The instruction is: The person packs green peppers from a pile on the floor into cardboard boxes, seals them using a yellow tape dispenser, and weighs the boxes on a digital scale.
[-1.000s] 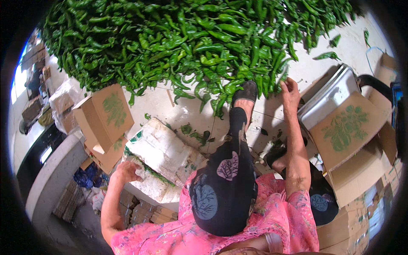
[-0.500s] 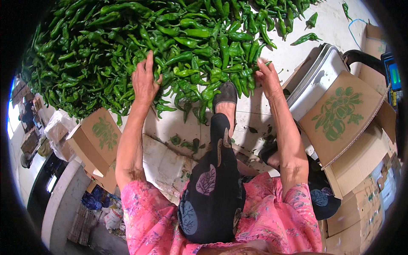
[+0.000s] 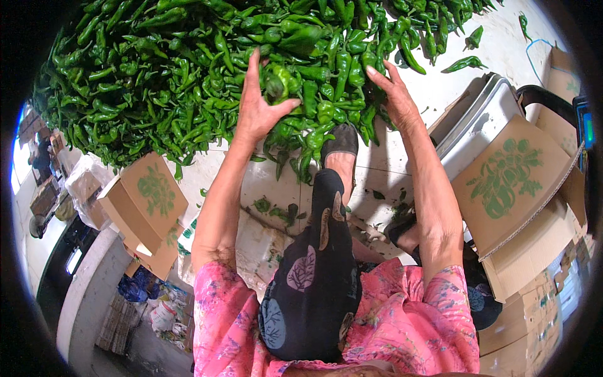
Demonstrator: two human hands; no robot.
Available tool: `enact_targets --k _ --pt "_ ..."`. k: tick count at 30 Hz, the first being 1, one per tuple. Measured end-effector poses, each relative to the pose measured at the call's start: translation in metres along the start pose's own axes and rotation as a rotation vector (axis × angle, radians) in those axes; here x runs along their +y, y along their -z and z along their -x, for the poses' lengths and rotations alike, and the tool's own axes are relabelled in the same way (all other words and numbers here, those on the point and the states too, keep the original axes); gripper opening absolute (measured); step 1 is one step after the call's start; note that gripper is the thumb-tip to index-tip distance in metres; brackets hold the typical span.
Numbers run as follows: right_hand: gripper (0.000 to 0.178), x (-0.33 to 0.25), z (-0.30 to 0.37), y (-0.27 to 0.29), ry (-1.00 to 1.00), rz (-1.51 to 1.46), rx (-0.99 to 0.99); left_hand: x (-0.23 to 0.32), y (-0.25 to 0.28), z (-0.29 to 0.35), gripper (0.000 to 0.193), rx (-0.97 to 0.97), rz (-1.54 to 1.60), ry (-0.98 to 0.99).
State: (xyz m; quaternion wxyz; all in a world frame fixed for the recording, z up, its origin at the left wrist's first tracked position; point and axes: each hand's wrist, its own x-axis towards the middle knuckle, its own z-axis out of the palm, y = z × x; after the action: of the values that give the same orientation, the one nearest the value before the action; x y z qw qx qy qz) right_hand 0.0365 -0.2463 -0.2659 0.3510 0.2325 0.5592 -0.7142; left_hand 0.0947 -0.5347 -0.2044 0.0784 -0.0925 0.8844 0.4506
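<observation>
Peppers point(image 3: 188, 75) lie in a big green pile on the floor point(image 3: 502, 50), filling the top of the picture. The left hand point(image 3: 257, 107) is on the pile near its front edge. Its fingers are spread and its thumb curls around a small bunch of peppers, so it is half closed on them. The right hand point(image 3: 392, 94) is just to the right, at the edge of the pile. It is open, with fingers spread, touching the peppers and holding none.

Between the two arms a leg in dark trousers point(image 3: 314, 270) stretches out. Its foot in a dark shoe point(image 3: 339, 141) touches the front of the pile. Pink sleeves point(image 3: 408, 327) show at the bottom.

A few single peppers point(image 3: 465, 63) lie apart on the floor at the upper right. One cardboard box point(image 3: 144, 207) with a green print stands to the left, well apart from the hands. Another box point(image 3: 515, 182) stands open to the right, beside a grey crate point(image 3: 471, 119).
</observation>
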Motion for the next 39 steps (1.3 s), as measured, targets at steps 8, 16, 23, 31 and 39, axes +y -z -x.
enact_targets --k 8,16,23,31,39 --pt "0.111 -0.007 -0.007 -0.022 0.098 -0.062 -0.094 0.009 -0.004 -0.022 0.129 0.086 -0.140 -0.007" --pt "0.086 -0.016 -0.016 -0.034 0.072 -0.207 -0.179 0.008 0.004 -0.075 0.134 -0.175 0.122 0.076" --pt "0.094 -0.035 -0.026 -0.040 0.048 -0.217 -0.311 0.004 -0.003 -0.077 0.124 -0.237 0.201 0.105" --pt "0.062 -0.038 -0.041 -0.043 -0.146 -0.410 -0.429 0.017 -0.009 -0.082 0.121 -0.252 0.435 0.109" --pt "0.057 -0.037 0.024 -0.042 -0.122 -0.525 -0.440 0.048 -0.004 -0.044 0.117 -0.329 0.648 0.118"
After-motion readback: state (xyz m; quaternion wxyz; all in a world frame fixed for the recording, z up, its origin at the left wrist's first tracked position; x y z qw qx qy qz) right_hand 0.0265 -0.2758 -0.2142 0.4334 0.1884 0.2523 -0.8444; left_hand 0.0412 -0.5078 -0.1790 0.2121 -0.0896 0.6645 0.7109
